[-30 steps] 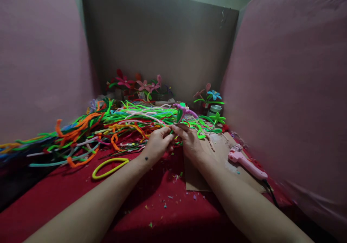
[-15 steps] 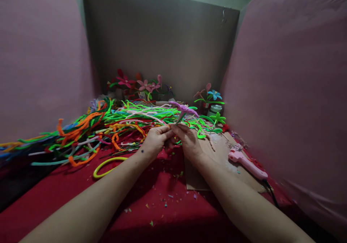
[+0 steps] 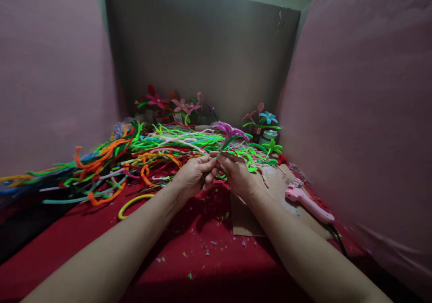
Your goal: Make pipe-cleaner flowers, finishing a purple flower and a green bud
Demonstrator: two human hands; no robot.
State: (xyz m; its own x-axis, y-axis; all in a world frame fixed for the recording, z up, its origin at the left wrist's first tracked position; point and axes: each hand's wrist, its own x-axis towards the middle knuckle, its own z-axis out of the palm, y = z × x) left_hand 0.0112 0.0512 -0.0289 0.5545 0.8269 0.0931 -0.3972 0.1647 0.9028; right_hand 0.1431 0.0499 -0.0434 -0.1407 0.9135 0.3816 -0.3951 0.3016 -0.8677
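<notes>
Purple flower (image 3: 230,131) just above the fingertips (image 3: 220,158), green stem (image 3: 225,146) pinched in the right hand (image 3: 239,173), left hand (image 3: 193,175) beside it, fingers curled, hold unclear.

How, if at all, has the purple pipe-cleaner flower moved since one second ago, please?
Yes: judged against the pale green lidded jar, the purple pipe-cleaner flower has moved slightly upward in the view.
</notes>
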